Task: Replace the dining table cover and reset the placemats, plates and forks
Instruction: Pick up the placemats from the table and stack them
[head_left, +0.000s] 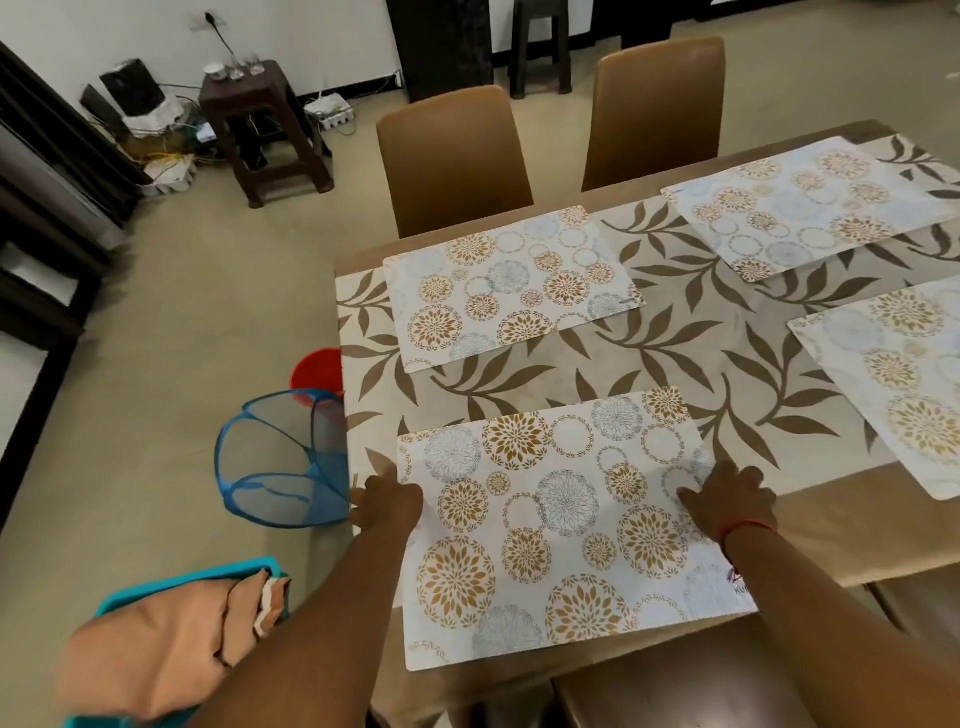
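A cream table cover (613, 358) with brown leaf print lies over the dining table. Several white placemats with gold and grey flower circles lie on it. The nearest placemat (561, 525) sits at the table's front edge. My left hand (387, 501) rests on its left edge with curled fingers; whether it pinches the mat is hidden. My right hand (732, 499) presses flat on its right part. Another placemat (509, 286) lies across from it, a third (800, 202) at the far right, a fourth (904, 379) at the right edge. No plates or forks show.
Two brown chairs (457, 156) stand at the far side, a dark chair (727, 691) at the near side. A blue mesh basket (280, 462) and red bucket (317, 371) stand left of the table. An orange cloth (156, 644) lies on a teal tub. A dark stool (260, 119) stands by the wall.
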